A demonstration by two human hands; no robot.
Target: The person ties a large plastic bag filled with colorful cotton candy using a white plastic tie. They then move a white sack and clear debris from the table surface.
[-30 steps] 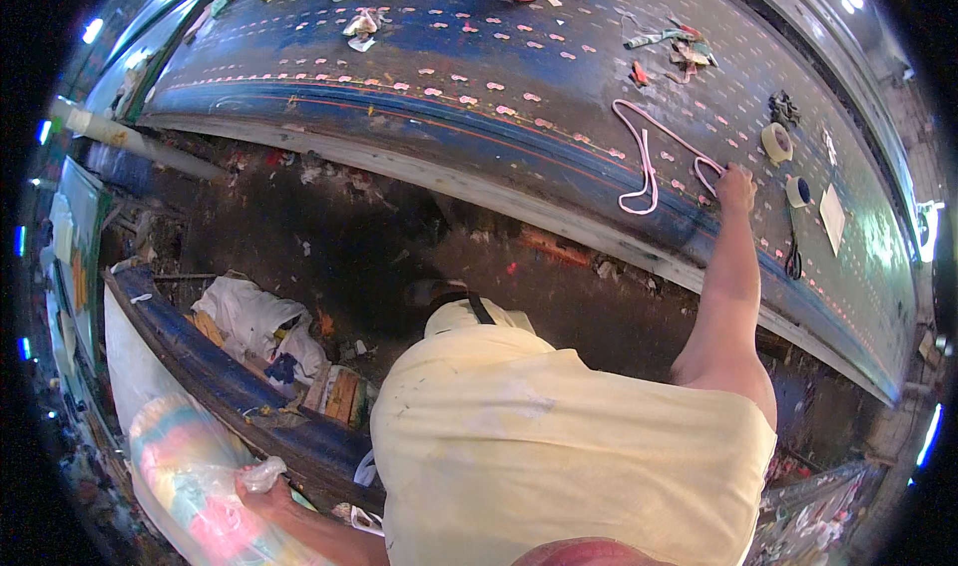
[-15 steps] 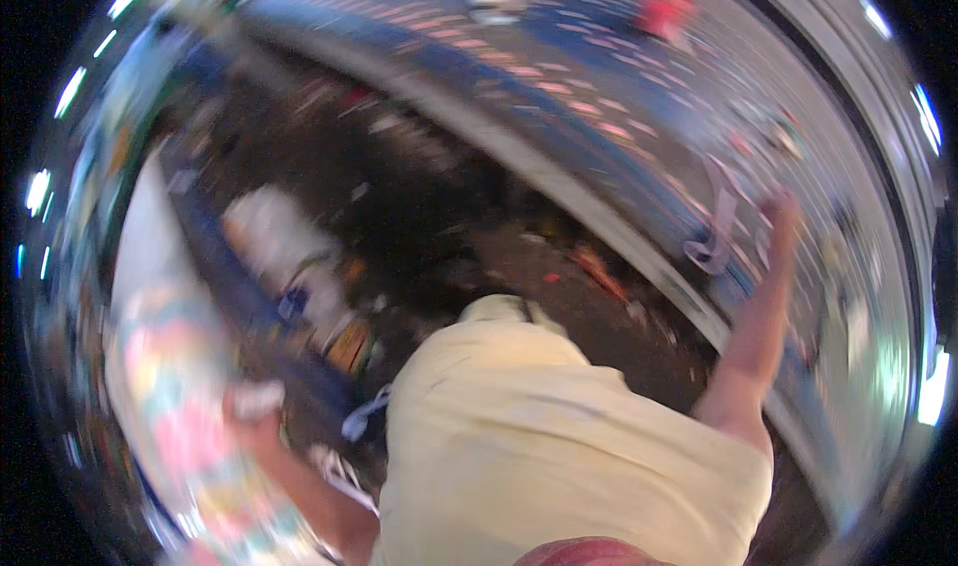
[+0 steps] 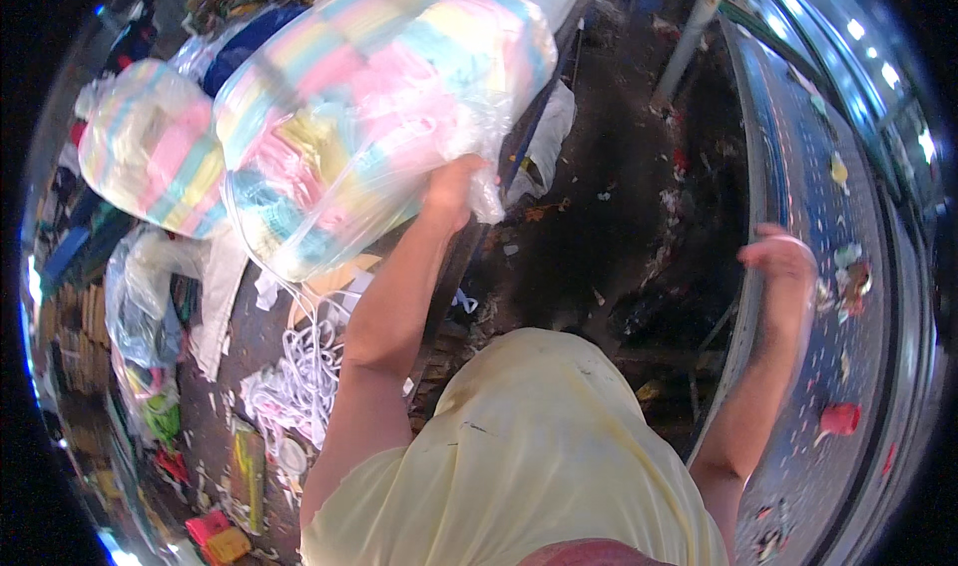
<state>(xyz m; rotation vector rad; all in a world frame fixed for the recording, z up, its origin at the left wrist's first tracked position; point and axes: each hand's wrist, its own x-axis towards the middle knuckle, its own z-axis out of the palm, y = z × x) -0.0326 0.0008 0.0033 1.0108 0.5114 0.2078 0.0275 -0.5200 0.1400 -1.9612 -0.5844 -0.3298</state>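
Observation:
A large clear plastic bag [image 3: 379,107] of pink, yellow, blue and white striped soft goods lies at the upper left. My left hand [image 3: 454,192] is closed on the gathered plastic at its near right corner. Over the near edge of the conveyor belt, my right hand [image 3: 781,257] is raised with fingers loosely curled and apart. It is slightly blurred, and I see nothing gripped in it. A pale streak runs along its outer side; I cannot make out what it is.
A smaller bag of striped goods [image 3: 160,152] sits left of the large one. White cords [image 3: 299,381] lie tangled on the littered table. The conveyor belt [image 3: 833,336] at right carries scraps and a red piece [image 3: 840,419]. A metal post [image 3: 692,37] stands beyond the dark floor gap.
My view has swung left, bringing the bags and table into full sight. My left hand is now on the large bag's corner; my right hand stays on the belt side.

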